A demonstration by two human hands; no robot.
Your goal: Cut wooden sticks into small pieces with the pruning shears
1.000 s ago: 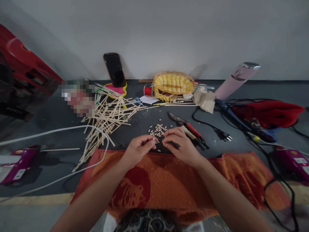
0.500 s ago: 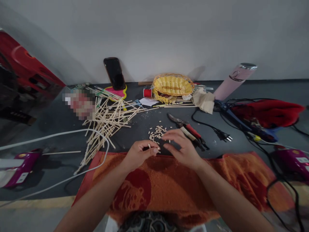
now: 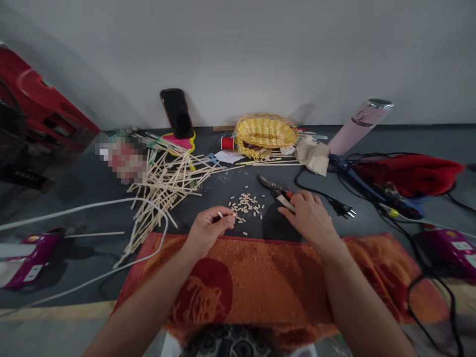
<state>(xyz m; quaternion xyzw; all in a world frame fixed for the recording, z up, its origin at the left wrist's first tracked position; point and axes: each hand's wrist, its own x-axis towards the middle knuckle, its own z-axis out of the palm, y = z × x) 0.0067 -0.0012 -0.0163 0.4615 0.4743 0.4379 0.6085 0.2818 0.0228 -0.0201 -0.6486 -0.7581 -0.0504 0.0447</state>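
My left hand (image 3: 211, 227) is closed in a pinch, with the end of a thin wooden stick (image 3: 220, 214) showing between thumb and fingers. To its right, a scatter of small cut wooden pieces (image 3: 245, 202) lies on the dark table. My right hand (image 3: 311, 217) is over the red and white handles of the pruning shears (image 3: 273, 185), fingers curled round them. The blades point away to the left, and most of the handles are hidden beneath the hand. Under my forearms an orange towel (image 3: 267, 282) covers the table's near edge.
Long wooden sticks (image 3: 167, 186) form a loose heap on the left. At the back are a phone (image 3: 176, 113), a red thread spool (image 3: 227, 143), a yellow woven basket (image 3: 267, 130) and a pink bottle (image 3: 359, 129). Black cables with a plug (image 3: 344, 209) run along the right.
My right hand has moved right, from beside the cut pieces onto the shears' handles, and closed on them. My left hand has shifted slightly left and up, still pinching the stick.
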